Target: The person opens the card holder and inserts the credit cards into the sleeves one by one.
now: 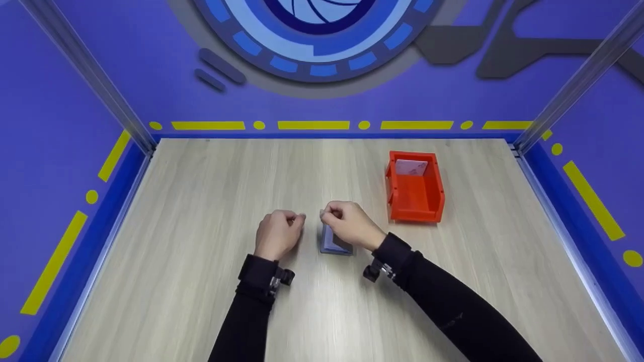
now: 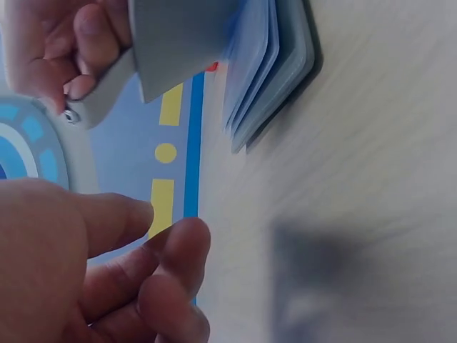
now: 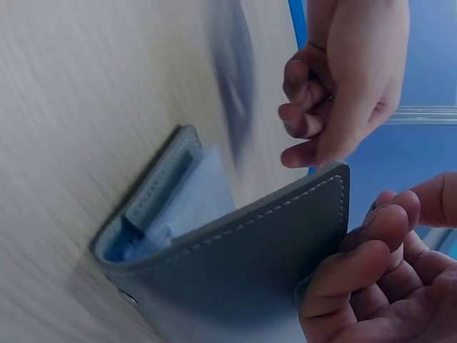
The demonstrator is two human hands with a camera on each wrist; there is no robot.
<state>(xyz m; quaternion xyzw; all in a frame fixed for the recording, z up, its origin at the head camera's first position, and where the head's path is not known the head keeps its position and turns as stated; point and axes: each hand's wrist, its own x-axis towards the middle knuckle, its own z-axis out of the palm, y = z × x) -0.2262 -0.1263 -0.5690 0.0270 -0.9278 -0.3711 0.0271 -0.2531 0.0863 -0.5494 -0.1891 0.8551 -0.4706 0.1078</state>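
A grey card holder (image 1: pixel 336 247) with stitched edges lies on the table, its front cover (image 3: pixel 250 264) lifted at a slant. Clear plastic sleeves (image 2: pixel 251 57) show inside it. My right hand (image 1: pixel 354 226) holds the cover by its free edge, where a short strap with a metal snap (image 2: pixel 70 116) sticks out by the fingers. Just left of the card holder, my left hand (image 1: pixel 278 235) is loosely curled, with nothing in it. Its thumb and index finger are apart in the left wrist view.
To the right and farther back stands a red open-front bin (image 1: pixel 415 193), with a pinkish printed card (image 1: pixel 411 167) leaning at its back wall. Blue panels (image 1: pixel 322 108) with metal corner posts bound the wood-look table (image 1: pixel 211 176) at the back and both sides.
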